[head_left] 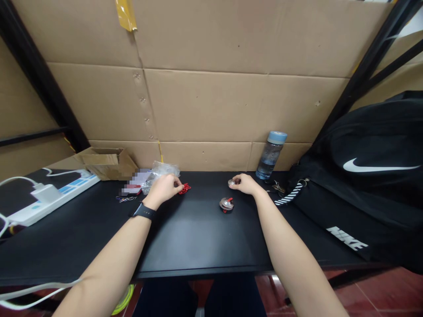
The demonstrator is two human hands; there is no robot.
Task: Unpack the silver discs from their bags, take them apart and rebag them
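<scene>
My left hand [165, 189], with a dark watch on its wrist, has thumb and fingers closed at a small bundle of red cord [185, 188] on the black table. Farther right, my right hand [245, 183] is closed on the edge of a small round silvery piece [231, 182], partly hidden by the fingers. Between the two arms, nearer to me, lies a shiny domed metal disc [227, 204]. A bit of red cord shows on top of it and a red loop pokes out at its front edge.
Behind my left hand are crumpled clear plastic [168, 168] and an open cardboard box [107, 164]. A white power strip [56, 203] lies far left. A water bottle [269, 156], keys [279, 187] and a black backpack [363, 193] stand right. Cardboard [211, 110] walls the back.
</scene>
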